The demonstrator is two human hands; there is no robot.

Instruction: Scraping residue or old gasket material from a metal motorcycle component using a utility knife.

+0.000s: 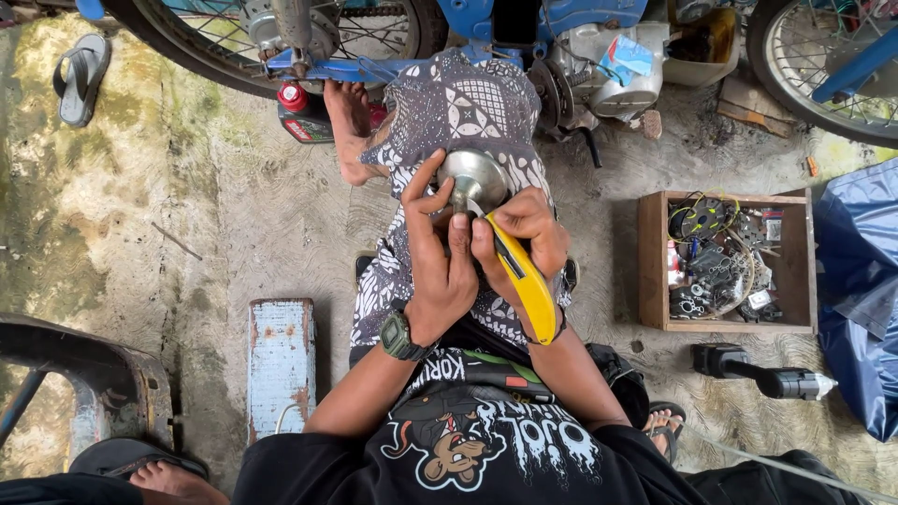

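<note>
The left hand (440, 271) grips a shiny round metal part (474, 180) mid-frame; the right hand (519, 234) grips a yellow plastic cutter knife (526, 281).

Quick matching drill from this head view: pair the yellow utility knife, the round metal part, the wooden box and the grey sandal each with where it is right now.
Things:
1. yellow utility knife
2. round metal part
3. wooden box
4. grey sandal

Places:
A. on the ground at the right, filled with small parts
B. held in the right hand
C. on the ground at the far upper left
D. steadied by the left hand over the patterned cloth

Pairs: 1-B, 2-D, 3-A, 4-C
</note>
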